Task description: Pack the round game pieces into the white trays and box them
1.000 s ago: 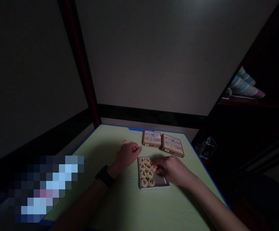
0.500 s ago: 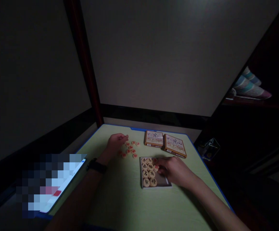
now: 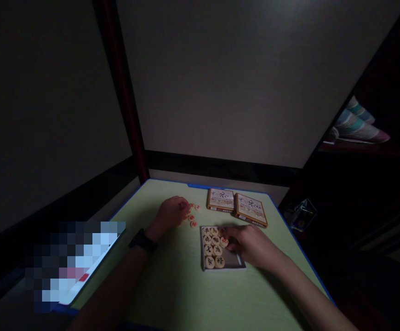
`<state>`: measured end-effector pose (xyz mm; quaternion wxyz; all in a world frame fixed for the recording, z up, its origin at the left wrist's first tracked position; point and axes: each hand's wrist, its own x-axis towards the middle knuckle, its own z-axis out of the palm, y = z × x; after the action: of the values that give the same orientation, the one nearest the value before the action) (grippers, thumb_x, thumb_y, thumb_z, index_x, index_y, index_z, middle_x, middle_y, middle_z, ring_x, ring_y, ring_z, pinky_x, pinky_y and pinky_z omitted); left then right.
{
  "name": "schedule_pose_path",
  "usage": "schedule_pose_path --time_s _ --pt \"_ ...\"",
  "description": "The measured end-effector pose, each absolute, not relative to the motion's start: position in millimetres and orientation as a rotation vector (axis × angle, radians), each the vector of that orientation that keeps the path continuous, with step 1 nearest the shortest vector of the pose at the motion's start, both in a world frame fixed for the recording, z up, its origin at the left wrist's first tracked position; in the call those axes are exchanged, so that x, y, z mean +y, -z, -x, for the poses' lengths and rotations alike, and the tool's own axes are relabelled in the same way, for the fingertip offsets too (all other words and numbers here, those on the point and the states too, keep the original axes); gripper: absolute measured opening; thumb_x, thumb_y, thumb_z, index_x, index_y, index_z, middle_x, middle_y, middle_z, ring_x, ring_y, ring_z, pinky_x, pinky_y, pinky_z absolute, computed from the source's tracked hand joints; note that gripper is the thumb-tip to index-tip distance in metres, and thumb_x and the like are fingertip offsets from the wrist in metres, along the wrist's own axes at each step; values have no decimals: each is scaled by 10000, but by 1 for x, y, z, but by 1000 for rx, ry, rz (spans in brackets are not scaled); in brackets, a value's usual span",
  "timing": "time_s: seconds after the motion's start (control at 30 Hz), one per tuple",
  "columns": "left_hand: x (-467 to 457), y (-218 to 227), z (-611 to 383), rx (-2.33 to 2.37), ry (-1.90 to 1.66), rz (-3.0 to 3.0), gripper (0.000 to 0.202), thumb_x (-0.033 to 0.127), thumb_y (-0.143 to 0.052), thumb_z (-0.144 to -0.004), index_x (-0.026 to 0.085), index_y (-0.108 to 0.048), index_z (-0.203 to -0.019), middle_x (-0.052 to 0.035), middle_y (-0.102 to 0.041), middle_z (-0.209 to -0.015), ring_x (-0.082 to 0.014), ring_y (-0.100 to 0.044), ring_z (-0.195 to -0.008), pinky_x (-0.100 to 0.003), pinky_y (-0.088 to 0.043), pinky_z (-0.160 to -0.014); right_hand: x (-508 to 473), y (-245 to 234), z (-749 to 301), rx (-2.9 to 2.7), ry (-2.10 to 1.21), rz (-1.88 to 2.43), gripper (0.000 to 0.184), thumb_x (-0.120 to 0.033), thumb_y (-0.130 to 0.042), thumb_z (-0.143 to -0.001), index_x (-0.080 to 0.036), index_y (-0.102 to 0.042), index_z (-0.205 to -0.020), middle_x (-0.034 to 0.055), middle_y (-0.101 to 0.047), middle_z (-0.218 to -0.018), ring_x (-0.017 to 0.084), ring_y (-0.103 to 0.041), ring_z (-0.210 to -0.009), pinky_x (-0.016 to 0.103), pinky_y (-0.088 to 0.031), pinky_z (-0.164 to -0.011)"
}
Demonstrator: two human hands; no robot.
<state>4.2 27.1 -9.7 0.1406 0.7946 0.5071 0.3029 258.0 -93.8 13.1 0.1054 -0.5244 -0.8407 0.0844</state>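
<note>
My right hand (image 3: 246,242) is at an open box tray (image 3: 232,262), its fingers pinched at the edge of a red-lettered Chinese chess piece (image 3: 224,242). That piece sits beside two columns of black-lettered pieces (image 3: 217,250) in the tray. Another red-lettered piece (image 3: 221,231) lies partly behind my fingers. Farther left, my left hand (image 3: 173,212) is over several loose red-lettered pieces (image 3: 193,224) on the table, covering some of them. Its fingers are curled in, and what they hold, if anything, is hidden.
Two printed chess boxes (image 3: 220,200) lie at the back of the light green table (image 3: 172,285) with its blue edge. A lit screen (image 3: 82,276), partly pixelated, stands at the left edge. Panelled walls (image 3: 214,92) close off the back and left.
My left hand has moved slightly right and nearer, now covering more loose pieces. My right hand has stayed at the tray, and its red-lettered piece now lies flatter in the row.
</note>
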Motion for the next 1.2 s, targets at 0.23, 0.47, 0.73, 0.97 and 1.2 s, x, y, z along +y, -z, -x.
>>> schedule_pose_path --time_s 0.23,0.47,0.73,0.97,1.2 --pt "18 -3 9 1552 -649 -2473 237 356 -519 -887 200 -691 -936 -70 -695 -962 -202 -636 -888 -293 -445 -796 -97 -21 -260 -2411 -236 1635 133 -109 -615 -752 -208 -580 -833 -7 -655 -690 155 -573 -629 255 -235 -543" --pt "9 -22 34 1755 -126 -2313 684 601 -728 -612 213 -628 -1167 -147 -621 -1183 -325 -636 -962 -352 -453 -729 -97 -22 -261 -2363 -215 1586 160 -88 -544 -740 -216 -451 -762 -20 -558 -647 135 -475 -576 263 -198 -538" --pt "4 -15 32 1579 -204 -2294 275 393 -712 -643 195 -612 -804 -70 -678 -880 -223 -611 -752 -282 -379 -604 -83 -13 -273 -2025 -687 1379 211 -166 -546 -685 -234 -346 -685 -55 -458 -624 110 -394 -572 221 -299 -523" --pt "6 -7 25 1420 -284 -2322 191 274 -646 -687 184 -649 -855 -57 -658 -895 -206 -586 -786 -277 -392 -654 -64 6 -288 -1777 -787 1305 230 -258 -580 -643 -236 -354 -678 -52 -431 -645 113 -377 -593 230 -303 -527" --pt "3 -6 17 1320 -300 -2375 122 286 -602 -732 171 -614 -772 -60 -658 -879 -201 -584 -778 -280 -404 -669 -61 10 -286 -1750 -616 1408 148 -230 -532 -622 -232 -387 -653 -50 -438 -606 121 -390 -580 237 -288 -529"
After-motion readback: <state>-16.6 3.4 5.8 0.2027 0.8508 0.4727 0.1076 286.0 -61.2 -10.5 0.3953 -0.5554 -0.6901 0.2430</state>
